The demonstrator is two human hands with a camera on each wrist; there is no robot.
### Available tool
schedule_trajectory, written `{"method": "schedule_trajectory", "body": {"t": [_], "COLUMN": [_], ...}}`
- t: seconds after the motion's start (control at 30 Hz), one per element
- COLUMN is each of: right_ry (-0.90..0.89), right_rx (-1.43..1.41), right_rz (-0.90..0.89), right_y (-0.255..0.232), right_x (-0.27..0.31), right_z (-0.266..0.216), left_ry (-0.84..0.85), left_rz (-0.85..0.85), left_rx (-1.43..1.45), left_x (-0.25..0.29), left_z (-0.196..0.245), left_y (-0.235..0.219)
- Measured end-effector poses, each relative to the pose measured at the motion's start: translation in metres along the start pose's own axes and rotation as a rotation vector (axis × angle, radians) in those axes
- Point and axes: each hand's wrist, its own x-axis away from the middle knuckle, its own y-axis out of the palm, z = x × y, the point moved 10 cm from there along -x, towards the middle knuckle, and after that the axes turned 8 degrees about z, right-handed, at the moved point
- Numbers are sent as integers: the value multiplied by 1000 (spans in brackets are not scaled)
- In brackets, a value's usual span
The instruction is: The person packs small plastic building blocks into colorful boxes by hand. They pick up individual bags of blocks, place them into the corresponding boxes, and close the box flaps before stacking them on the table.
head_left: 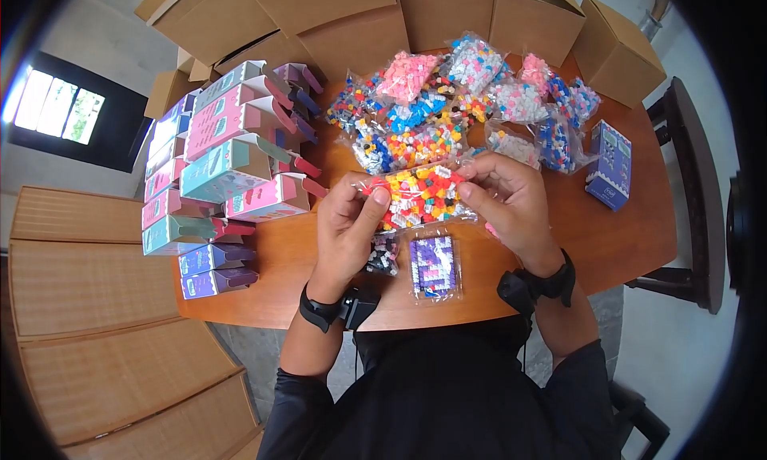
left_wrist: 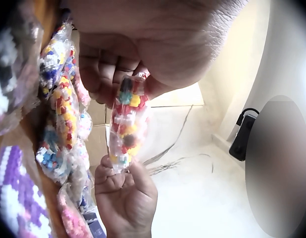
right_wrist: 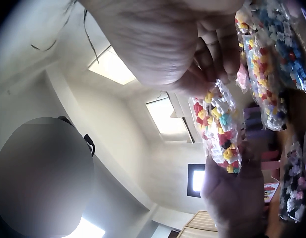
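Note:
A clear bag of red, yellow, white and orange small bricks (head_left: 423, 196) is stretched between both hands above the table. The left hand (head_left: 349, 228) pinches its left end between thumb and fingers; the right hand (head_left: 511, 208) pinches its right end the same way. In the left wrist view the bag (left_wrist: 128, 124) is seen edge-on, the right hand (left_wrist: 127, 203) at its far end. The right wrist view shows the bag (right_wrist: 220, 129) with the left hand (right_wrist: 232, 193) beyond it. Below lie a flat purple and white brick packet (head_left: 434, 264) and a bag of black and pink bricks (head_left: 383, 254).
Several bags of coloured bricks (head_left: 423, 144) are heaped at the table's back. Pink, teal and purple boxes (head_left: 228, 172) are stacked at the left. A blue-purple box (head_left: 610, 164) stands at the right. Open cardboard cartons (head_left: 351, 36) line the far edge of the wooden table (head_left: 319, 296).

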Motion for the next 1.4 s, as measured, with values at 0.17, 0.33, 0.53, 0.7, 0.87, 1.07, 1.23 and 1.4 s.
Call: {"method": "schedule_trajectory", "body": {"t": [0.17,0.33,0.53,0.7,0.87,1.07,1.23,1.4], "right_ry": [39,10,48,155,163,172,318,372], "right_rx": [-31,-22,-29,-197,-230,-262,-294,-249], "right_rz": [18,50,-14,-140,-110,-122,-164,-187], "right_y": [-1,-1,3,26,19,21,23,28], "right_x": [0,0,1,8,7,4,8,12], "right_z": [3,0,5,3,13,10,16,21], "left_ry": [10,10,21,37,-94,-144,-125,-186], "left_rz": [-3,-25,-66,-16,-107,-199,-154,-142], "left_rx": [-31,43,105,-71,115,69,112,166], "left_x": [2,2,2,3,3,8,8,6], "left_z": [4,4,13,3,2,-4,-3,-2], "left_y": [3,5,7,-8,16,26,20,18]}}
